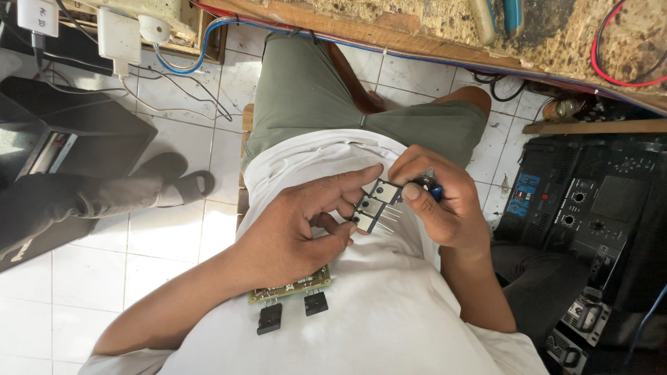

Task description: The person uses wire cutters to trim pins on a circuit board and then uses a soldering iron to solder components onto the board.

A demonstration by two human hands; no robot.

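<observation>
Resting against the white shirt (361, 305) over the person's lap, a small green circuit board (290, 286) was held under the left hand (295, 232), and two black transistors (292, 310) were seen hanging from its lower edge. The left hand was closed only partly: the thumb and the bent fingers were pressed on the lowest of three flat power transistors (375, 205), while the index finger was stretched toward the top one. These three parts were stacked like steps between the two hands, with their thin metal legs (390, 221) pointed to the right. The right hand (441, 205) was wrapped firmly around a small tool with a blue handle (431, 187), and its thumb was laid on the top transistor. It could not be told what kind of tool it was. For good work, the legs probably had to be kept straight and parallel, so a light and steady pressure was judged better than a strong squeeze.
</observation>
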